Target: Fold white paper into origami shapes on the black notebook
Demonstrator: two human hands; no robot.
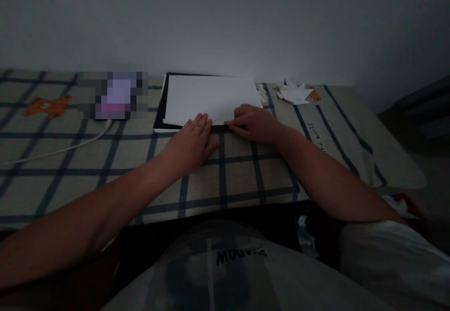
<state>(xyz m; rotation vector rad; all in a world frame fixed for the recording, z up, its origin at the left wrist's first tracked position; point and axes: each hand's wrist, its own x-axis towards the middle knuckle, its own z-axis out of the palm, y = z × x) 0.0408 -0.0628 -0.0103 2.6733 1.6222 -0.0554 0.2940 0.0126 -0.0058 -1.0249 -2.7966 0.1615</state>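
A white sheet of paper [211, 97] lies on a flat black notebook or folder [161, 114], whose dark edge shows at the left and front. My left hand [193, 144] rests flat with fingers stretched out, their tips on the paper's near edge and the thumb apart over the cloth. At the near right part of the sheet is my right hand [256, 123], its fingers curled and its thumb and forefinger close together on the paper's edge. The dim light hides exactly how that edge sits between them.
A checked tablecloth [239, 179] covers the table, which meets a wall behind. To the left are a blurred-out phone [117, 95] with a white cable [77, 144] and an orange cut-out shape [47, 106]. Crumpled paper scraps [294, 93] lie at the right.
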